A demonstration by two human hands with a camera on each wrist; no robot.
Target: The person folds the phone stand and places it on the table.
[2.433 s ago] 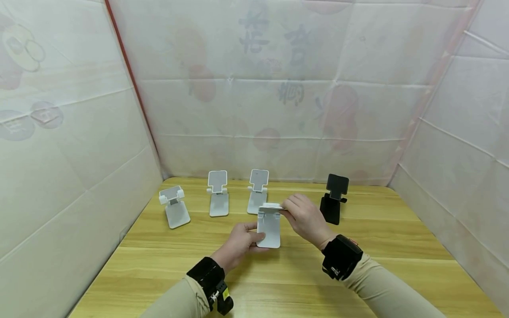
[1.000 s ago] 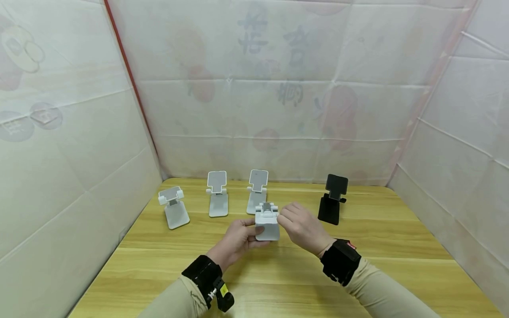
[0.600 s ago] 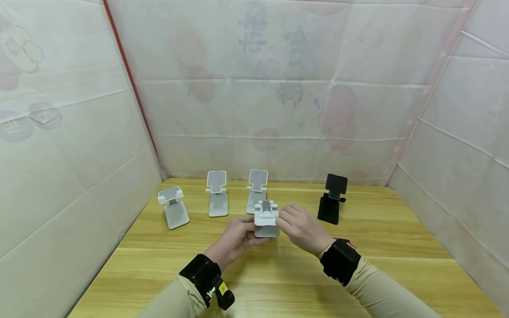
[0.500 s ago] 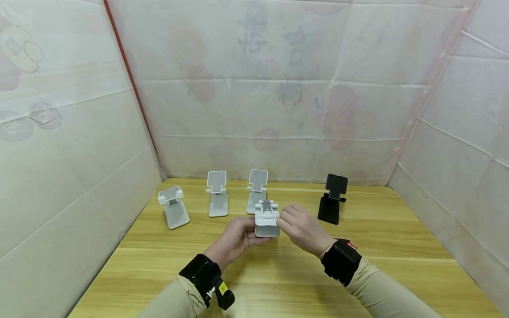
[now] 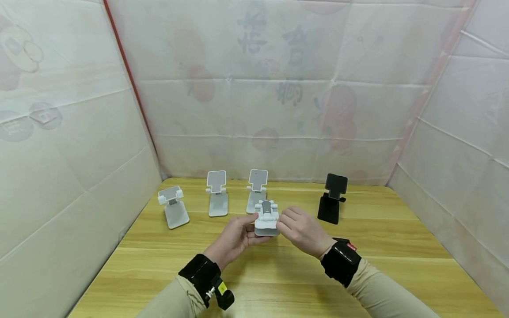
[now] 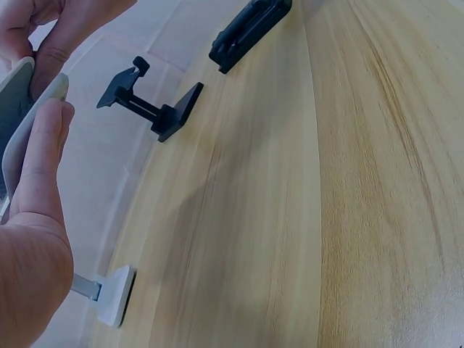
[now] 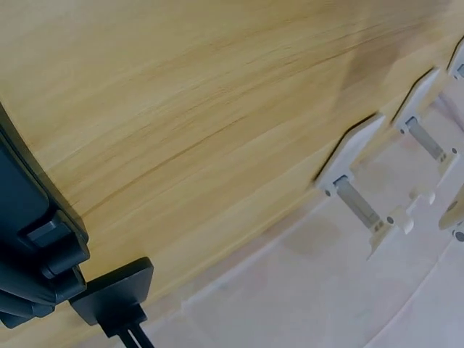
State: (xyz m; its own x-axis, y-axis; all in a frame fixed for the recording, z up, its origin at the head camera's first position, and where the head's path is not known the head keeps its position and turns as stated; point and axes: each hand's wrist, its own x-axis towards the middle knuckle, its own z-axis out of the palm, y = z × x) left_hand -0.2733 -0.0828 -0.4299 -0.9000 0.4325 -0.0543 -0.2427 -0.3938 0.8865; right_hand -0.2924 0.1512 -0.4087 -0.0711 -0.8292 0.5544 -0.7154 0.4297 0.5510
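Note:
A white phone stand (image 5: pixel 267 224) is held above the table in the head view, its hinged arm with a grey pad turned up and its plates close together. My left hand (image 5: pixel 234 238) grips it from the left, fingers beneath the base and thumb at the upper left side. My right hand (image 5: pixel 304 232) pinches its right edge with curled fingers. From the left wrist view, the left hand (image 6: pixel 32 239) presses along one plate of the stand (image 6: pixel 29 138), while the right hand's fingers (image 6: pixel 54 61) reach between the plates. What the right fingertips touch is partly hidden.
Three white phone stands stand open at the back: left (image 5: pixel 175 210), middle (image 5: pixel 218 194) and near centre (image 5: pixel 257 187). A black phone stand (image 5: pixel 332 198) stands at the back right. Nearby lies a folded black stand (image 6: pixel 250 32). Fabric walls (image 5: pixel 238 110) enclose the wooden table (image 5: pixel 278 287).
The held stand's upper plate has tipped down toward its base, bringing the grey-padded arm into view. My left thumb has moved from the front plate up to the stand's side.

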